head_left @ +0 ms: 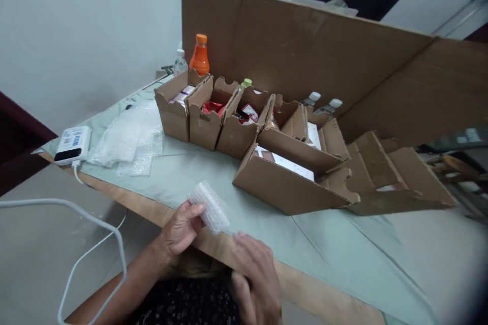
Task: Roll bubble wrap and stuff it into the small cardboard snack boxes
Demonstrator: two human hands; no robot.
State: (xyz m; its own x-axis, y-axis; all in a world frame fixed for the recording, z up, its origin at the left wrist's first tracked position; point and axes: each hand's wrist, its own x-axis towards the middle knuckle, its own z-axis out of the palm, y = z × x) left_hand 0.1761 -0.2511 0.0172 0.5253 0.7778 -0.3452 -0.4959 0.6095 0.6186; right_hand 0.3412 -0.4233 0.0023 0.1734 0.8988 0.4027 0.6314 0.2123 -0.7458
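Close to the table's front edge, my left hand [183, 227] grips a small bundle of clear bubble wrap [209, 205], thumb on top and fingers curled beneath. Whatever the wrap may contain does not show. My right hand [256, 270] hovers just below and right of the bundle, apart from it, slightly blurred, with its fingers stretched out and nothing in them. A pile of flat bubble wrap sheets [131, 134] lies farther back on the left of the table.
A row of cardboard bins [240, 134] holding packets and boxes crosses the table [183, 167]. Behind stand an orange bottle [200, 56], clear bottles and a tall cardboard panel [305, 40]. A white power bank [73, 143] with a white cable [114, 231] sits at left.
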